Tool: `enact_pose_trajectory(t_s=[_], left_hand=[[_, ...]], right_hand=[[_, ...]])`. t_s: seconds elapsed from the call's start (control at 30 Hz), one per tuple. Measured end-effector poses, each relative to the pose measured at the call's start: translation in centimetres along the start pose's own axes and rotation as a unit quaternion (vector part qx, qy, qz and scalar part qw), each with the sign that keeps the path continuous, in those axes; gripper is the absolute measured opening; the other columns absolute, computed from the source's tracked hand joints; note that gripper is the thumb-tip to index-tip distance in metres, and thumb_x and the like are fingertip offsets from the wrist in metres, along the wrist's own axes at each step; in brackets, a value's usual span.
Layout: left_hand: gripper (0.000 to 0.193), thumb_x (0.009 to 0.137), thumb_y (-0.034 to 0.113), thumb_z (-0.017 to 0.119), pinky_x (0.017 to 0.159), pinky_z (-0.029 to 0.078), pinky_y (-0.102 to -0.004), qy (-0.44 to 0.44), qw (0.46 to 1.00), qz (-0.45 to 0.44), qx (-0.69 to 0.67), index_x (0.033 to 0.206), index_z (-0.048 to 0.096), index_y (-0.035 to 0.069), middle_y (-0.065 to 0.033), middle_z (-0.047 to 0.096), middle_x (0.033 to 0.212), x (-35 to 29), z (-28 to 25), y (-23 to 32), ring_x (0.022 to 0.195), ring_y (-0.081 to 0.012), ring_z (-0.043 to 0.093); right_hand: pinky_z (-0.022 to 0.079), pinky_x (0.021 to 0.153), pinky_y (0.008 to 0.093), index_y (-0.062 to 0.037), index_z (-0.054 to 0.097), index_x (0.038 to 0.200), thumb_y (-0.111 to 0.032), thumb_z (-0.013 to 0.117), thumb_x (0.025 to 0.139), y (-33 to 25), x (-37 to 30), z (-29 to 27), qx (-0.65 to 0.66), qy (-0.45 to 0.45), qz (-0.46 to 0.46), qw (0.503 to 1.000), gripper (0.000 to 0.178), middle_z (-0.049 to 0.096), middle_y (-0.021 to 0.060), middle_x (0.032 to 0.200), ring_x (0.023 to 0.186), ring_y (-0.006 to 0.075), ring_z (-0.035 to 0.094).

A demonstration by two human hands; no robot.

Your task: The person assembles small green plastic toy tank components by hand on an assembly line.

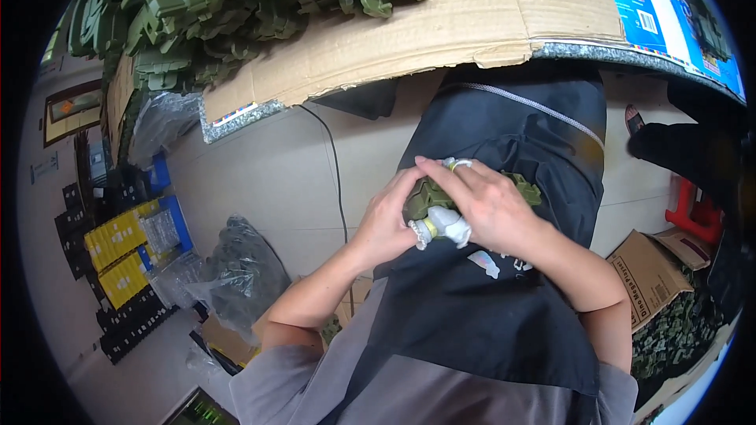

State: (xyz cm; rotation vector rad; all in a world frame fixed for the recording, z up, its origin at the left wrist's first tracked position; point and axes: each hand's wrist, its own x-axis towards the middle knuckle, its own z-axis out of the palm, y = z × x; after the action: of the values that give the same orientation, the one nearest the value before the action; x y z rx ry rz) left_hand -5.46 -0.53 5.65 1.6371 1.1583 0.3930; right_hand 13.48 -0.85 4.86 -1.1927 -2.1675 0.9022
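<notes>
2 hands, left hand [386, 224] and right hand [492, 208], clamp a green plastic part [429, 197] at frame centre, fingers [441, 169] pressed around it, steadying it over the black apron [504, 330].

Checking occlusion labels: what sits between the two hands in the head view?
Head view: a green plastic toy part sits between the left hand and right hand, both gripping it, over the black apron.

thing: olive-green plastic toy part [425, 195]
look: chunky, angular moulded piece, mostly hidden
pose: cannot tell
place: held over a black apron at lap level, clasped between left hand [387, 220] and right hand [488, 208]
</notes>
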Motion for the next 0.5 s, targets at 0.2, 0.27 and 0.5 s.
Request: enact_pose_trajectory(t_s=[0.2, 0.27, 0.5], left_hand=[[0.067, 0.063, 0.000, 0.065, 0.079, 0.046, -0.0318, -0.015, 0.999, 0.036, -0.015, 0.127, 0.046, 0.007, -0.0122, 0.054, 0.111, 1.9, 0.2, -0.1, 0.100, -0.0283, 0.057], [0.068, 0.062, 0.002, 0.066, 0.077, 0.047, -0.0303, -0.019, 0.999, 0.033, 0.000, 0.127, 0.046, 0.008, -0.0115, 0.055, 0.110, 2.3, 0.2, 0.1, 0.099, -0.0269, 0.058], [0.120, 0.066, 0.036, 0.077, 0.109, 0.016, -0.0382, 0.023, 0.973, 0.179, -0.145, 0.142, -0.011, 0.005, -0.0174, 0.012, 0.147, 4.6, 0.1, 0.6, 0.136, -0.0282, 0.017]], right_hand=[[0.042, 0.090, 0.0403, -0.0098, 0.040, 0.133, -0.005, 0.063, 0.065, 4.4, 0.7, -2.9, 0.210, -0.100, 0.028, 0.972, 0.072, 0.056, 0.0203, 0.110, 0.103, 0.0362, 0.054], [0.041, 0.093, 0.0406, -0.0072, 0.045, 0.130, 0.006, 0.051, 0.058, 3.9, 0.6, -3.6, 0.185, -0.119, 0.053, 0.974, 0.073, 0.054, 0.0208, 0.115, 0.106, 0.0356, 0.052], [0.038, 0.099, 0.0356, -0.0083, 0.031, 0.139, -0.002, 0.062, 0.076, 3.0, -1.6, -6.3, 0.453, 0.135, 0.176, 0.864, 0.070, 0.045, 0.0118, 0.133, 0.118, 0.0250, 0.048]])
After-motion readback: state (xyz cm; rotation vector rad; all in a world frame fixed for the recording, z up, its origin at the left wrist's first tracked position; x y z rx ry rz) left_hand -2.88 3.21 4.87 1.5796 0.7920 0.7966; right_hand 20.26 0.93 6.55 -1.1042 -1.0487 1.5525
